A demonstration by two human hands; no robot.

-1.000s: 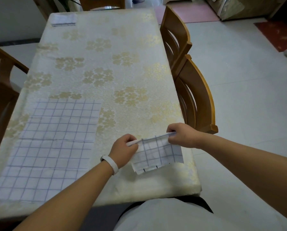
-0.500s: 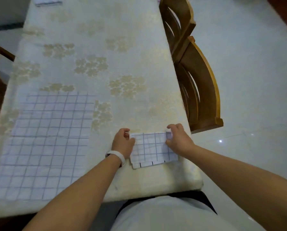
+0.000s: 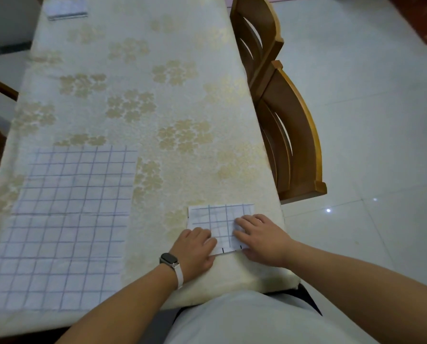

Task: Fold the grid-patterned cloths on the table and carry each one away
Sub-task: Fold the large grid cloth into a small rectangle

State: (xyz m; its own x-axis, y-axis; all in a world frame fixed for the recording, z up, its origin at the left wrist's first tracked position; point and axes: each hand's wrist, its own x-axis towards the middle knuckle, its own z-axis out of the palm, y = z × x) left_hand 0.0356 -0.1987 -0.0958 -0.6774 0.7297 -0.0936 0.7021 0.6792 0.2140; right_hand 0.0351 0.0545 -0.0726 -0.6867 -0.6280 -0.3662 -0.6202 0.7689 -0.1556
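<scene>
Hands: my feed shows the left hand [image 3: 195,247] and the right hand [image 3: 259,239] both laid palm down on the folded cloth [image 3: 220,217] at the near right corner of the table [image 3: 138,70].
Left hand: fingers flat over the near left corner of the folded cloth, pinching nothing.
Right hand: fingers straight and a little spread, pressing the right half of the folded cloth, with the thumb along its near edge.
Folded cloth: white with a blue-grey grid, a small flat rectangle just inside the right edge of the table. Short dark ticks show along its near edge.
Unfolded cloth [image 3: 63,224]: same grid, lying open and flat along the near left side, well apart from the folded one.
Stack [image 3: 67,8]: a low pale pile at the far left corner, probably more grid cloths, but I cannot count them.
Tablecloth [image 3: 182,100]: cream with gold flower clusters, covering the whole top.
Watch [image 3: 169,259]: on the left wrist, dark face, pale strap.
Chairs: the near chair [image 3: 294,145] and the far chair [image 3: 254,33], both wooden, stand against the right edge.
</scene>
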